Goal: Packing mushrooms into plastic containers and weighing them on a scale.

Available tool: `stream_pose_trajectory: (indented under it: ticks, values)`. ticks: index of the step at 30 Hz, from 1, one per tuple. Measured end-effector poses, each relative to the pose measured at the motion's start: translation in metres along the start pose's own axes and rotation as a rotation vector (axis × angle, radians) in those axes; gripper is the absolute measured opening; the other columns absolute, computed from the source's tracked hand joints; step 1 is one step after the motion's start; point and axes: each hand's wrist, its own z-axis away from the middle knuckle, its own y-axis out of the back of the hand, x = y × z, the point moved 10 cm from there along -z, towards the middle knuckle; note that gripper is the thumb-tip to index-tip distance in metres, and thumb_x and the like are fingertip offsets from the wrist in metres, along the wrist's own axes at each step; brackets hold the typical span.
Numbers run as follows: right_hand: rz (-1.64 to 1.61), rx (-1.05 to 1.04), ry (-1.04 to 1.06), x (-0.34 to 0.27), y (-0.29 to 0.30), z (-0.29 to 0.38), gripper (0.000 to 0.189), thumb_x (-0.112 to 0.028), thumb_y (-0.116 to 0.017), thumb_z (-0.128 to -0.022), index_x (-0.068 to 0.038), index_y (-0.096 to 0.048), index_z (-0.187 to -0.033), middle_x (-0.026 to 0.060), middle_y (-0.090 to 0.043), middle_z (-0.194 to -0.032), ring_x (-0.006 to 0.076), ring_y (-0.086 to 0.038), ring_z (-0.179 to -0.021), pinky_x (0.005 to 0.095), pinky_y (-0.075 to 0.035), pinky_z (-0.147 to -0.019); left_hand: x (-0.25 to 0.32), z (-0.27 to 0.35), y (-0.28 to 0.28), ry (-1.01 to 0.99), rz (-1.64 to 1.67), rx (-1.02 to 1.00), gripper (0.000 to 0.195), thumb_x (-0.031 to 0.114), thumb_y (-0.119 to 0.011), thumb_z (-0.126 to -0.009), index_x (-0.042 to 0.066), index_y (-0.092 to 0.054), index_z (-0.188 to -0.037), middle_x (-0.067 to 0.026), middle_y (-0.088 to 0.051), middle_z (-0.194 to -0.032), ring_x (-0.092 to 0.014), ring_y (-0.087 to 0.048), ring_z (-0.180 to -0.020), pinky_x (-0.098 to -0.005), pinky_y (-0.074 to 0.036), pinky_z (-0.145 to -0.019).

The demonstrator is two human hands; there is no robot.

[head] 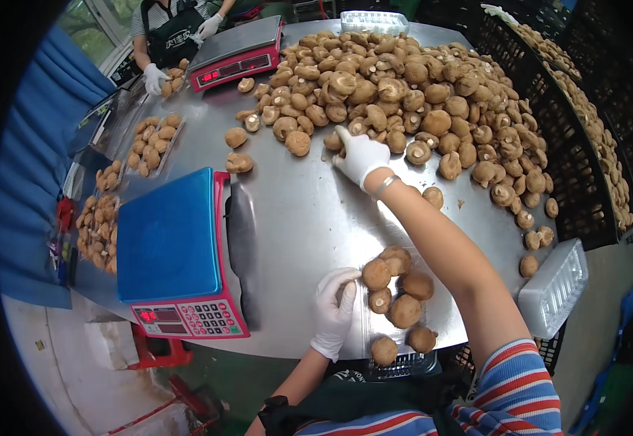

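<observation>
My gloved right hand reaches to the near edge of a large heap of shiitake mushrooms, its thumb and forefinger around one brown mushroom. Close to the table's front edge, a clear plastic tray holds several mushrooms, most of them cap up. My gloved left hand has its fingers curled at the left rim of this tray. One loose mushroom lies partly behind my right forearm.
A scale with a blue platform stands at left, before filled trays. Empty clear trays are stacked at right, near a black crate of mushrooms. Across the metal table, another person works beside a second scale.
</observation>
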Motion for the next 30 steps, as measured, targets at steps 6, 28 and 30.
stream_pose_trajectory:
  ticks: [6, 28, 30]
  values:
    - [-0.800, -0.149, -0.010, 0.035, -0.021, 0.003, 0.049, -0.036, -0.065, -0.089, -0.006, -0.057, -0.127, 0.0135, -0.070, -0.095, 0.0197, -0.067, -0.080, 0.0336, -0.052, -0.067, -0.006, 0.001, 0.001, 0.033, 0.033, 0.009, 0.018, 0.010, -0.057, -0.095, -0.002, -0.066, -0.106, -0.0117, -0.061, -0.111, -0.017, -0.060, -0.093, -0.0297, -0.050, -0.086]
    - [-2.035, -0.833, 0.069, -0.047, 0.023, 0.344, 0.059, -0.054, -0.036, -0.101, -0.002, -0.054, -0.122, 0.0139, -0.064, -0.088, 0.0219, -0.062, -0.066, 0.0260, -0.049, -0.048, 0.101, 0.033, 0.015, 0.024, 0.811, -0.257, 0.061, 0.011, -0.076, -0.082, 0.001, -0.046, -0.134, -0.0169, -0.056, -0.128, -0.026, -0.051, -0.125, -0.0397, -0.040, -0.107]
    - [-1.959, -0.695, 0.042, -0.031, 0.015, 0.359, 0.061, -0.055, -0.036, -0.101, -0.001, -0.054, -0.121, 0.0133, -0.063, -0.084, 0.0210, -0.061, -0.064, 0.0257, -0.048, -0.047, 0.111, 0.046, -0.008, -0.031, 0.626, -0.416, 0.063, 0.013, -0.078, -0.080, 0.000, -0.046, -0.133, -0.0154, -0.056, -0.128, -0.025, -0.052, -0.124, -0.0389, -0.041, -0.107]
